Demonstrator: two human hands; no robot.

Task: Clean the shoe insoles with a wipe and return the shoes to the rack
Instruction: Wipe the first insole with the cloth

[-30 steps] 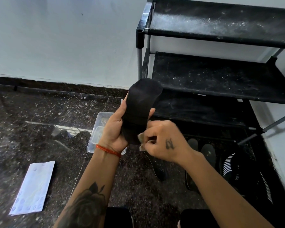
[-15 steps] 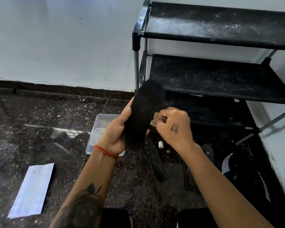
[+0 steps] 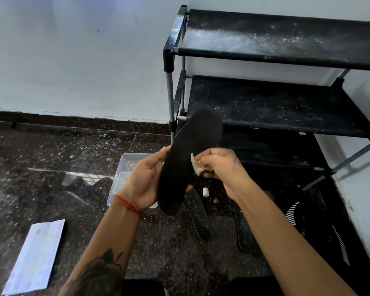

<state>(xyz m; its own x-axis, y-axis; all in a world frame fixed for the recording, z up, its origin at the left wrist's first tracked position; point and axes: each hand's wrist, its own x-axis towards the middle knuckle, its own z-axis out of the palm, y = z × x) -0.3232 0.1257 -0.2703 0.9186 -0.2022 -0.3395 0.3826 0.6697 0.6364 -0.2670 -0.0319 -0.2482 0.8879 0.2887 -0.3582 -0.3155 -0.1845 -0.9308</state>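
A black insole [image 3: 190,161] is held up in front of the person, toe end pointing up and away toward the rack [image 3: 282,50], heel end low near the left wrist. The left hand [image 3: 145,178] grips the insole along its left edge, palm facing up, fingers curled behind it and thumb at the edge. The right hand [image 3: 220,165] pinches a small crumpled beige wipe [image 3: 199,166] between thumb and curled fingers, with the wipe touching the right edge of the insole near its middle. An orange thread band [image 3: 127,205] circles the left wrist, and a dark tattoo shows on the left forearm. Below the hands, two more dark insoles [image 3: 198,218] [image 3: 242,229] lie flat on the speckled dark floor [image 3: 30,167], apart from each other. A small white cap [image 3: 205,191] stands on the floor between them, just beyond their far ends. A clear plastic box [image 3: 126,167] sits on the floor behind the left hand. A black shoe with white stripes [image 3: 320,231] rests at the lower right, beside the rack. The black rack stands against the pale wall, its two upper shelves dusty. A white sheet of paper [image 3: 35,257] lies on the floor at the lower left, well apart from the rest
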